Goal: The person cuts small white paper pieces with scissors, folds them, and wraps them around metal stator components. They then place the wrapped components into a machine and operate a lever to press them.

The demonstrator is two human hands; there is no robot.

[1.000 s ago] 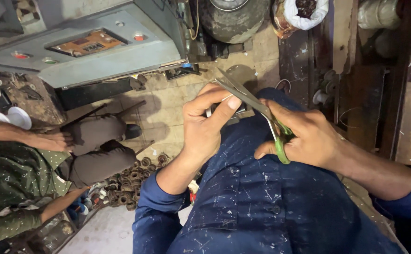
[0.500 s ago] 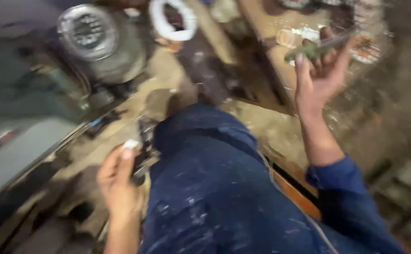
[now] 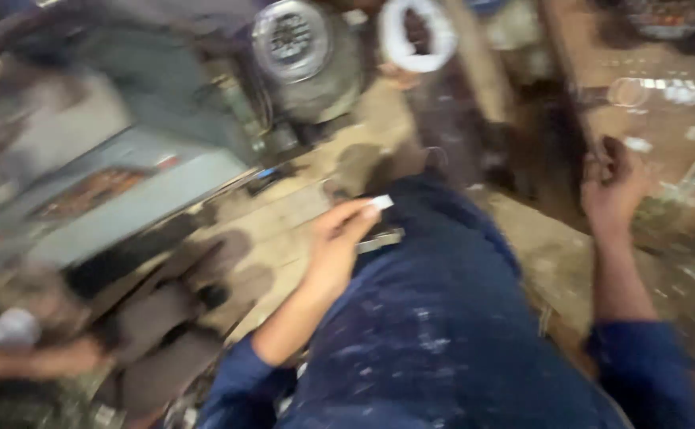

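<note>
A cluttered workshop floor of dusty stone (image 3: 284, 222) spreads below, blurred by motion, with a grey machine housing (image 3: 125, 199) at its left side and a round metal motor (image 3: 300, 48) near the top edge. The left hand (image 3: 339, 238) hangs over the person's blue-trousered knee (image 3: 443, 302), fingers pinched narrowly on a small white piece (image 3: 382, 202) at the fingertips, a thin metal strip (image 3: 379, 240) just beneath the hand. The right hand (image 3: 613, 191) reaches to the wooden bench (image 3: 602, 87) at right, fingers curled; whether it holds anything cannot be told.
</note>
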